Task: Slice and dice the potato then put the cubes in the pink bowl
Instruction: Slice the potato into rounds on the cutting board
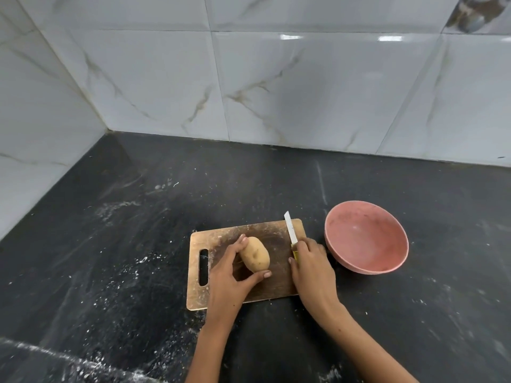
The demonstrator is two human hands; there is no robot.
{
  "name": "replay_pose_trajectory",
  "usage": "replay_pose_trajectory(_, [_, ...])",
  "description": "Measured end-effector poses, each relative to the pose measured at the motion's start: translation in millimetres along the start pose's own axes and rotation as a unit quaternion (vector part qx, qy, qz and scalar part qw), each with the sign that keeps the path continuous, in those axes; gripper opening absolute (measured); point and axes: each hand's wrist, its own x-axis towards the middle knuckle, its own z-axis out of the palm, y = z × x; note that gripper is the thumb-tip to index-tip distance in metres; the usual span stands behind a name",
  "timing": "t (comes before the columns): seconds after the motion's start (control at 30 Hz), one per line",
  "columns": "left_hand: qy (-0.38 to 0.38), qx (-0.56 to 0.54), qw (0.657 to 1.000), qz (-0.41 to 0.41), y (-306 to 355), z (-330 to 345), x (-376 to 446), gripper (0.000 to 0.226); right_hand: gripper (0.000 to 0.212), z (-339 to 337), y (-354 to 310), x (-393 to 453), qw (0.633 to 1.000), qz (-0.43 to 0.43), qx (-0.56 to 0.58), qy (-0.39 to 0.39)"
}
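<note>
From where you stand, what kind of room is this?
Most likely a home kitchen. A dark stone counter meets a marble-look tiled wall, and a whole potato lies on a wooden cutting board beside a pink bowl.

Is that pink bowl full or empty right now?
Empty. The round pink bowl shows only its bare inside; the whole brown potato sits uncut on the wooden cutting board.
</note>
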Motion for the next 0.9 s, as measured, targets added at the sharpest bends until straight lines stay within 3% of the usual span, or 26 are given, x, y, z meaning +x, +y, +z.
replay_pose_trajectory(0.1, [-0.009, -0.018, 1.0, -0.019, 2, -1, -1, 0.067, 0.018, 0, -1, 3, 1.0, -0.01, 0.017, -0.002])
replay_pose_trajectory(0.3, [-0.007, -0.097, 0.992, -0.075, 11, 0, 4, 0.045, 0.027, -5, -6, 2, 0.988, -0.01, 0.155, -0.004])
replay_pose_trajectory(0.67, [0.029, -0.251, 0.947, -0.197, 19, 2, 7, 0.035, 0.028, -4, -6, 9, 0.976, 0.042, 0.213, -0.025])
replay_pose_trajectory(0.8, [0.03, -0.283, 0.933, -0.219, 18, 0, 7, 0.039, 0.022, -15, -3, 16, 0.924, 0.116, 0.35, -0.106])
replay_pose_trajectory(0.9, [0.023, -0.293, 0.927, -0.232, 19, -1, 7, 0.045, 0.017, -25, -7, 13, 0.809, 0.197, 0.512, -0.213])
